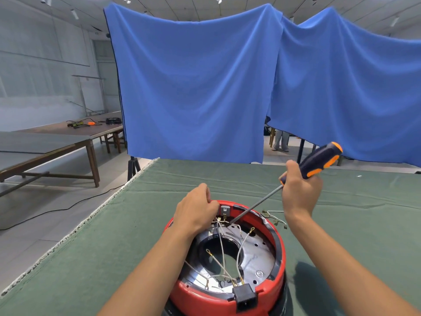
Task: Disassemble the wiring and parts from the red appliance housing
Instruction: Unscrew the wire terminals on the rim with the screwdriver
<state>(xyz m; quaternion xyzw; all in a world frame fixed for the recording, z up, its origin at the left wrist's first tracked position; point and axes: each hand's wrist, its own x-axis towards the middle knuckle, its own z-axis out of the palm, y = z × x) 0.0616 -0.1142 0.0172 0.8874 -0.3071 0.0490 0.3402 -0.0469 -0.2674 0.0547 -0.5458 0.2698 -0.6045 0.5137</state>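
The round red appliance housing (281, 254) lies bottom-up on the green cloth, showing a metal plate with several grey wires (222, 249) ending in brass terminals. A black power socket (245, 297) sits on its near rim. My left hand (197, 210) grips the far rim beside a small grey switch block (225, 210). My right hand (299, 190) holds a screwdriver (319, 161) with a dark blue and orange handle. Its shaft slants down left, the tip resting at the terminals under the switch block.
A loose wire piece with terminals (274, 218) lies on the green cloth (159, 224) right of the housing. Blue sheets (193, 83) hang behind the table. Wooden tables (68, 142) stand at left, a black cable (68, 207) runs across the floor.
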